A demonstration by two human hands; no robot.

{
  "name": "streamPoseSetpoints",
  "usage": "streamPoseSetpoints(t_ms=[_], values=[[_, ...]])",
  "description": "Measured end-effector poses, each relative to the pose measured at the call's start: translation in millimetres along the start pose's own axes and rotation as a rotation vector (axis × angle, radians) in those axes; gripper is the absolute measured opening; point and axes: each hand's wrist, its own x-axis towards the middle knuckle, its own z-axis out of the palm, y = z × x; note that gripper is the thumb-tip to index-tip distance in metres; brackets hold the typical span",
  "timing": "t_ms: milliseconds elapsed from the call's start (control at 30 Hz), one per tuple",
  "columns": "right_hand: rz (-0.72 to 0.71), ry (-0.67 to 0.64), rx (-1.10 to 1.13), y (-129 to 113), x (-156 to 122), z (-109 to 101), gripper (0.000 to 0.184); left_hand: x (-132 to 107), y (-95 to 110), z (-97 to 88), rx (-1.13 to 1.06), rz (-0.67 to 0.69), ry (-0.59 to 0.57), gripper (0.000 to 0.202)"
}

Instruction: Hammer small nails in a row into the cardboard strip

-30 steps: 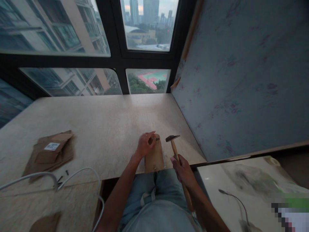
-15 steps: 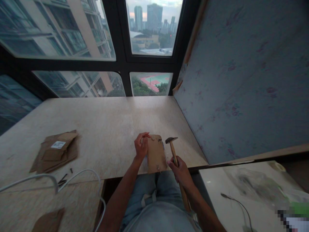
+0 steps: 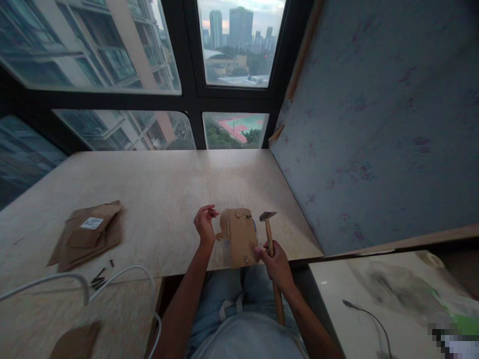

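A hammer (image 3: 269, 232) with a wooden handle is in my right hand (image 3: 277, 262), gripped partway along the handle, its metal head pointing up and away from me. The thumb side of that hand reaches the right edge of a brown cardboard piece (image 3: 242, 239) at the table's front edge. Small dark marks or nails show near the cardboard's far end. A rounded brown piece (image 3: 224, 222) sticks out from its left side, and something blue peeks out on the right. Just left of it, my left hand (image 3: 205, 225) is raised with fingers loosely bent and apart, nothing visible in them.
Flat brown paper packages (image 3: 90, 234) lie on the table (image 3: 157, 199) at left. Several dark nails or screws (image 3: 98, 279) lie near a white cable (image 3: 129, 269). A white surface (image 3: 329, 294) at right holds a thin cable (image 3: 366, 311) and clear plastic. A patterned wall (image 3: 359, 149) bounds the right.
My left hand has come off the cardboard and moved left, uncovering the rounded brown piece. My right hand has shifted slightly, its thumb side now at the cardboard's edge; the hammer stands more upright.
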Motion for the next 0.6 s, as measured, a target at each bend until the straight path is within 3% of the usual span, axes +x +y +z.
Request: streamPoseSetpoints(t_ms=[100, 167, 300, 467, 600], values=[[0.006, 0.023, 0.006, -2, -1, -5, 0.036, 4, 14, -25.5, -0.001, -0.014, 0.105, 0.028], [0.011, 0.031, 0.011, -5, -3, -10, 0.036, 6, 24, -54.5, 0.049, -0.018, 0.191, 0.028], [0.02, 0.003, 0.026, -8, -6, -21, 0.036, 5, 43, -137.7, 0.283, -0.017, 0.421, 0.029], [0.114, -0.027, 0.033, -10, -12, -28, 0.044, -22, 67, -247.7, 0.863, 0.094, 0.654, 0.032], [0.121, -0.034, -0.003, -17, -18, -30, 0.047, -53, 80, -302.0, 1.155, 0.086, 0.731, 0.033]])
